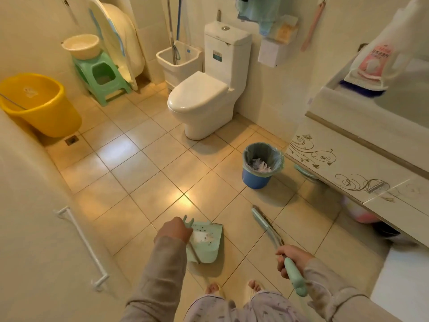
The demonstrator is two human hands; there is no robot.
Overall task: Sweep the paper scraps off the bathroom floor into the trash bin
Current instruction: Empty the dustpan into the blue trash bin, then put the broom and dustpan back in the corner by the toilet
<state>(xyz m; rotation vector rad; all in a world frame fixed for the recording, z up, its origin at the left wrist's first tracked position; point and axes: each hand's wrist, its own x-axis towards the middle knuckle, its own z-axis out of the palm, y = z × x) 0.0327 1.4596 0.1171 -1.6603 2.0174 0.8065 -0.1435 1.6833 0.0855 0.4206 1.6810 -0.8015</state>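
— What stands on the tiled floor [148,182]?
— Yellow bucket [39,104] at ten o'clock, green stool [102,77] at eleven, toilet [204,98] at twelve, blue trash bin [261,165] at two o'clock.
— Nearer in?
— A mint dustpan [206,242] at six; whether it touches the tiles, I can't tell.

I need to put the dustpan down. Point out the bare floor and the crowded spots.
Bare tile lies between the dustpan, the toilet and the yellow bucket, and between the brush and the trash bin. It is crowded along the vanity cabinet and near the green stool.
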